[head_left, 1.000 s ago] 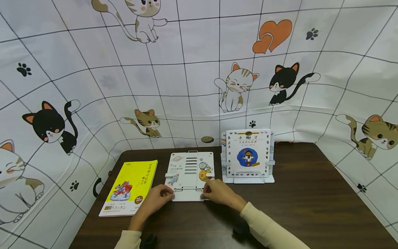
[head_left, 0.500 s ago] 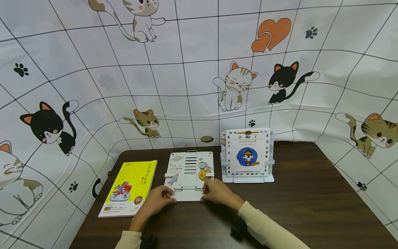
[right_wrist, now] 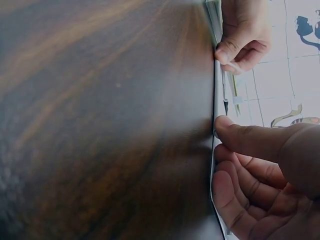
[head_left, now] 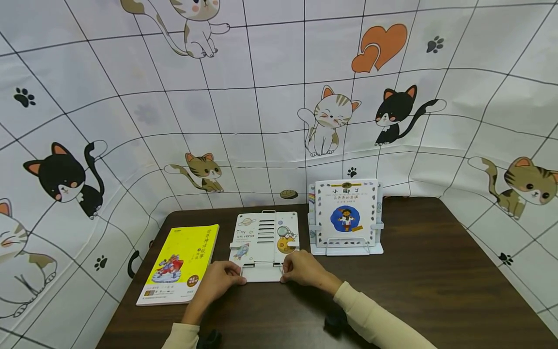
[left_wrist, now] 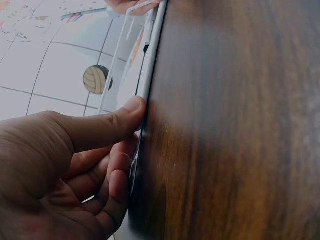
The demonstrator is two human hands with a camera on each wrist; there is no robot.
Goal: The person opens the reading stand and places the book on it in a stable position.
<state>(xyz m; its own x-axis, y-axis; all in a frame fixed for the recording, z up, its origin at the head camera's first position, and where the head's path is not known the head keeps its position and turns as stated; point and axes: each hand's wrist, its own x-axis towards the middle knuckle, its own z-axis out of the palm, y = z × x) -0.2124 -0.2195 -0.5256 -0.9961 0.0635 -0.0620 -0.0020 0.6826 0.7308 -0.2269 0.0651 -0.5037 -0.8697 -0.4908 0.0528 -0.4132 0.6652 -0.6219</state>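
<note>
A white book stand (head_left: 267, 242) printed "Tiny universe" lies folded flat on the dark table. My left hand (head_left: 221, 277) pinches its front left corner, thumb along the front edge and the other fingers curled at the side. At the front right corner my right hand (head_left: 303, 269) holds the same edge between thumb and bent fingers. The left wrist view shows a white wire page holder (left_wrist: 116, 55) angled away from the stand's edge. Both hands appear in the right wrist view, the left hand (right_wrist: 245, 35) farther off along the edge. Fingertips behind the stand are partly hidden.
Left of the stand lies a yellow book (head_left: 180, 261), close to my left forearm. An upright stand with a white picture book (head_left: 346, 213) is at the back right. Behind the wood-grain table (head_left: 418, 281) hangs a cat-patterned cloth (head_left: 261, 111).
My left thumb has slid slightly right along the stand's front edge, and the wire holder's outline there has shifted. The right hand keeps its hold. The head view has drifted slightly.
</note>
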